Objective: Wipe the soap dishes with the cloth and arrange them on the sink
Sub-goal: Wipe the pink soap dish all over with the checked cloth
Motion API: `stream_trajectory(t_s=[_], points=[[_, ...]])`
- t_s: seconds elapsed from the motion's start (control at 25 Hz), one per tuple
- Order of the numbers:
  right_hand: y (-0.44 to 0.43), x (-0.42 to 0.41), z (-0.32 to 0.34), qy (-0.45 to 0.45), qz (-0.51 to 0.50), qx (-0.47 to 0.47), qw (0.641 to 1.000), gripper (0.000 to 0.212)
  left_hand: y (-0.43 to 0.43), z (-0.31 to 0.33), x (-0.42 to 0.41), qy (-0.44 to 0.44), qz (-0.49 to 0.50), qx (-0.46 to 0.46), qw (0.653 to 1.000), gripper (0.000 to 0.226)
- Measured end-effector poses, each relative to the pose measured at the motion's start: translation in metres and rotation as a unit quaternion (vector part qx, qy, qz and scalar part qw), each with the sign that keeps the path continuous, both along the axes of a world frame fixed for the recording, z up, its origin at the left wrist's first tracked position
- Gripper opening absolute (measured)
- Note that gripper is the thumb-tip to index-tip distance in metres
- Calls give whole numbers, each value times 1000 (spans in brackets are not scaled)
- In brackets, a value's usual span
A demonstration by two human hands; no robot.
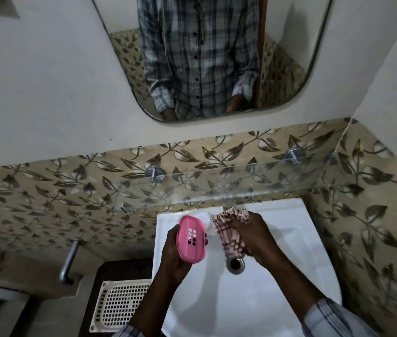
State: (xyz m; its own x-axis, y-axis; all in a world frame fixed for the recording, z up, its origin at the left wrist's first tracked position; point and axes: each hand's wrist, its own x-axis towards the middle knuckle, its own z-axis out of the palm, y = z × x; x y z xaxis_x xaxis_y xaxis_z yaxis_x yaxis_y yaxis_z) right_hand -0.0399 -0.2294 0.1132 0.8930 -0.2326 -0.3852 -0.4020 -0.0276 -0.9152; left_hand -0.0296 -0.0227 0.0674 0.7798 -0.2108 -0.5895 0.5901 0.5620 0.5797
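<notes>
My left hand [176,257] holds a pink slotted soap dish [190,238] tilted up over the left side of the white sink [289,239]. To its right, my right hand [255,235] grips a crumpled checked cloth [231,229] above the drain [235,263]. Cloth and dish are a small gap apart. A white rounded object [207,218], partly hidden behind the dish, sits on the sink's back ledge; I cannot tell what it is.
A tap [229,203] stands at the sink's back under a glass shelf [253,181]. A white perforated tray [119,305] lies on a dark stand left of the sink. A metal pipe [69,261] juts from the tiled wall. A mirror [204,57] hangs above.
</notes>
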Motion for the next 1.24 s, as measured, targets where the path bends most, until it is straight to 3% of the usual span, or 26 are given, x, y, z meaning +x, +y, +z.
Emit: stream_trajectory(t_s=[0.12,0.24,0.32,0.36,0.44,0.52,0.56,0.6,0.64,0.68,0.76,0.84,0.92,1.0,1.04,1.24], points=[[-6,-4,1,-47,1,-79,996,19,3,-5,-3,30,-13,-33,999,60],[0,-7,3,-141,43,92,985,26,-1,-9,-7,55,-59,-73,994,59],[4,-12,-4,-244,119,91,958,17,-4,-7,-11,62,-65,-115,989,58],[3,-15,-7,-309,175,-5,935,15,-6,-6,-12,60,-53,-139,987,58],[-1,-22,-21,-386,314,-263,826,20,-10,-4,-13,71,-30,-157,985,66],[-4,-28,-31,-322,420,-425,734,60,-12,-6,-13,87,-10,-128,988,69],[0,-32,-30,-278,439,-445,729,74,-13,-8,-11,82,4,-110,991,68],[7,-36,-27,-245,428,-426,759,78,-14,-8,-10,68,13,-90,994,66],[17,-38,-21,-214,383,-368,820,73,-16,-6,-7,49,11,-64,997,64],[28,-38,-13,-172,328,-301,879,63,-18,-4,-6,31,1,-33,999,62],[44,-32,-6,-97,246,-221,939,36,-25,-2,-2,15,-22,28,999,55],[45,-25,-7,-38,193,-170,966,15,-26,-1,-1,22,-37,66,997,48],[31,-17,-12,11,130,-25,991,19,-18,2,1,38,-45,48,997,51],[9,-12,-14,60,91,168,980,19,-3,4,4,49,-49,26,997,55],[-1,-11,-15,74,83,216,970,17,4,4,5,55,-50,27,997,56],[-7,-16,-30,90,15,181,979,17,17,0,3,89,-107,21,990,65]])
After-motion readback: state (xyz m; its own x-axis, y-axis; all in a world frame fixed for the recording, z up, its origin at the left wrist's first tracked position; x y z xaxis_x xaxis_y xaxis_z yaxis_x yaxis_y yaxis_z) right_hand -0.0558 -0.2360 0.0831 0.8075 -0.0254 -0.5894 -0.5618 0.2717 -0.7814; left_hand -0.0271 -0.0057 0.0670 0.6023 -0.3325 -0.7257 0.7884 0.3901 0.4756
